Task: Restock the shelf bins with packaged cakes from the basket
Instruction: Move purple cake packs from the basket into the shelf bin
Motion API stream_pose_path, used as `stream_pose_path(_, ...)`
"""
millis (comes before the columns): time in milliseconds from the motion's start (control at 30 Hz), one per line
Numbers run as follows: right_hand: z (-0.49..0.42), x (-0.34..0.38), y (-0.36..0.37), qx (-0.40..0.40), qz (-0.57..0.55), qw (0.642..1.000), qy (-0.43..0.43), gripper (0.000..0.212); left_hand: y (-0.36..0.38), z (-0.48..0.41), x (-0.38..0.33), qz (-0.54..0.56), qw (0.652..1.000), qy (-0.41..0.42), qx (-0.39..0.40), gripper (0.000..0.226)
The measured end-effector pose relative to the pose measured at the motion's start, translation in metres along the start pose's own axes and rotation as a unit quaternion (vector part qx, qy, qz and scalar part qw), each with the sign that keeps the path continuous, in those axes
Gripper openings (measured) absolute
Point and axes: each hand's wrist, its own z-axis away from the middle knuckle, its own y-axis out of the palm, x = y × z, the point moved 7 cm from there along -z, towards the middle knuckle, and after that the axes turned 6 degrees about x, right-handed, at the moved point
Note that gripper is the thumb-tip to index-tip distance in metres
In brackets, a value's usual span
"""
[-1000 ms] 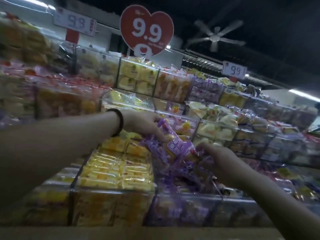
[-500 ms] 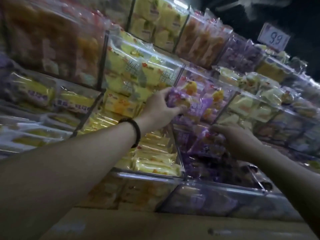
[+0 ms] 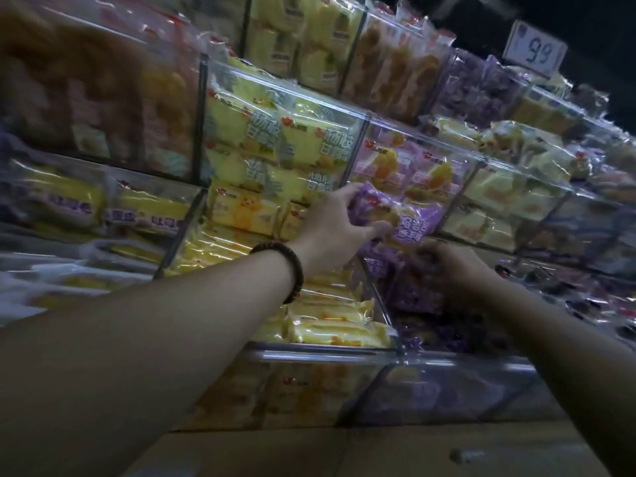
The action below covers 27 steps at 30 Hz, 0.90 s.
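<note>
While both bare forearms reach up toward a tiered display of clear plastic shelf bins [image 3: 406, 359], the left hand [image 3: 330, 232] is clamped on a purple plastic-wrapped cake packet [image 3: 395, 211]. Thumb above and fingers [image 3: 375, 232] below pinch the packet's left end, so most of the wrapper juts out to the right of the grip, tilted and raised just above the open purple bin. Behind it stands the clear front wall of a higher bin filled with pink and purple packets [image 3: 413, 166]. A dark beaded bracelet [image 3: 289, 266] circles the left wrist.

Lower and to the right, the right hand [image 3: 454, 270] rests palm down among the heaped purple packets [image 3: 413, 294] inside that bin, fingers curled into the pile; whether they actually grasp a packet cannot be told, since the dim light and blur hide them.

Just left of the purple bin, a divider separates it from a bin of yellow cake packets [image 3: 330, 321] stacked flat. More yellow packets [image 3: 275, 139] fill the bin above. A white price sign reading 99 [image 3: 535, 49] stands at the upper right.
</note>
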Motion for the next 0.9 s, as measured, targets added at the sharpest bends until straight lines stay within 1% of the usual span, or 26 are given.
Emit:
stream_pose_path(33, 0.003, -0.001, -0.013, -0.008, -0.012, 1.0, 0.013, 0.05, 0.0, -0.001, 0.0, -0.004, 1.0, 0.003, 0.002, 0.054)
stream_pose_path(67, 0.007, -0.004, -0.029, -0.036, -0.029, 0.999, 0.027, 0.053, 0.0, -0.002, 0.001, -0.008, 1.0, 0.004, 0.005, 0.053)
stream_pose_path(100, 0.014, -0.007, -0.047, -0.081, -0.062, 0.994, 0.027, 0.048, 0.002, -0.003, 0.001, -0.009, 1.0, 0.005, 0.008, 0.052)
stream_pose_path(167, 0.032, -0.001, -0.077, -0.16, -0.132, 0.978, -0.013, 0.041, 0.001, 0.0, -0.001, -0.006, 1.0, 0.008, 0.008, 0.051)
stream_pose_path(200, 0.045, 0.006, -0.087, -0.175, -0.153, 0.971, -0.05, 0.039, 0.001, 0.001, -0.003, -0.006, 1.0, 0.014, 0.012, 0.051)
stream_pose_path(233, 0.057, 0.015, -0.092, -0.171, -0.162, 0.968, -0.084, 0.04, 0.002, 0.0, -0.007, -0.011, 1.0, 0.023, 0.018, 0.048)
stream_pose_path(267, 0.068, 0.026, -0.094, -0.156, -0.15, 0.969, -0.116, 0.049, 0.001, 0.001, -0.01, -0.023, 0.999, 0.034, 0.023, 0.045)
stream_pose_path(333, 0.081, 0.048, -0.092, -0.134, -0.082, 0.975, -0.157, 0.071, 0.0, 0.004, -0.02, -0.045, 0.997, 0.055, 0.034, 0.042)
stream_pose_path(367, 0.083, 0.058, -0.092, -0.14, -0.041, 0.975, -0.169, 0.075, -0.001, 0.004, -0.022, -0.047, 0.996, 0.06, 0.041, 0.043)
stream_pose_path(433, 0.084, 0.076, -0.09, -0.164, 0.001, 0.968, -0.188, 0.072, -0.003, 0.005, -0.023, -0.036, 0.996, 0.065, 0.057, 0.044)
stream_pose_path(533, 0.084, 0.086, -0.091, -0.181, -0.025, 0.966, -0.184, 0.065, -0.002, 0.008, -0.024, 0.002, 0.995, 0.063, 0.075, 0.053)
stream_pose_path(600, 0.083, 0.08, -0.092, -0.19, -0.015, 0.966, -0.178, 0.054, -0.001, 0.009, -0.023, 0.034, 0.994, 0.044, 0.091, 0.064)
stream_pose_path(633, 0.08, 0.073, -0.092, -0.186, -0.008, 0.968, -0.167, 0.049, 0.0, 0.009, -0.021, 0.04, 0.994, 0.028, 0.096, 0.064)
stream_pose_path(700, 0.071, 0.057, -0.088, -0.154, -0.009, 0.98, -0.124, 0.048, 0.0, 0.006, -0.015, 0.018, 0.996, 0.001, 0.087, 0.051)
stream_pose_path(767, 0.065, 0.043, -0.082, -0.127, 0.021, 0.987, -0.093, 0.049, -0.002, 0.003, -0.01, -0.021, 0.998, -0.014, 0.065, 0.034)
stream_pose_path(833, 0.06, 0.036, -0.081, -0.128, 0.059, 0.987, -0.074, 0.045, -0.001, 0.002, -0.008, -0.042, 0.997, -0.02, 0.068, 0.025)
stream_pose_path(900, 0.055, 0.041, -0.073, -0.104, 0.079, 0.989, -0.076, 0.042, 0.003, 0.003, -0.009, -0.055, 0.995, -0.015, 0.087, 0.02)
